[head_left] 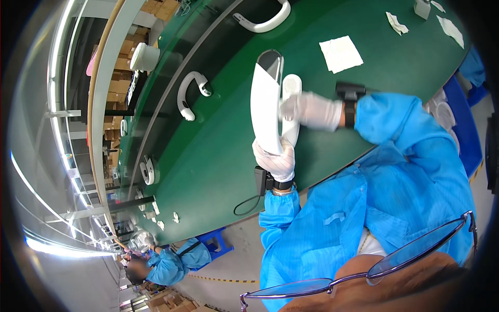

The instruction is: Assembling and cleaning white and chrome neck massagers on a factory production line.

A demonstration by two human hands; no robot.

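Observation:
A white neck fan [265, 109], a U-shaped band with a dark glossy tip on one arm and a round perforated patch on the other, stands over the green table. My gloved left hand [274, 159] is closed round its lower end. My gloved right hand [311, 110] is at the inner side of the perforated arm and seems to touch it. Motion blurs its fingers, so whether it grips anything is unclear. Both wrists carry black straps with small boxes.
More white neck fans [193, 93] lie along the belt [179, 54] beyond the green table [223, 192]. A folded white cloth [341, 54] lies at the right, near crumpled white pieces [396, 23]. A blue crate [462, 125] stands at the right. Another person in blue [166, 265] sits at the far left.

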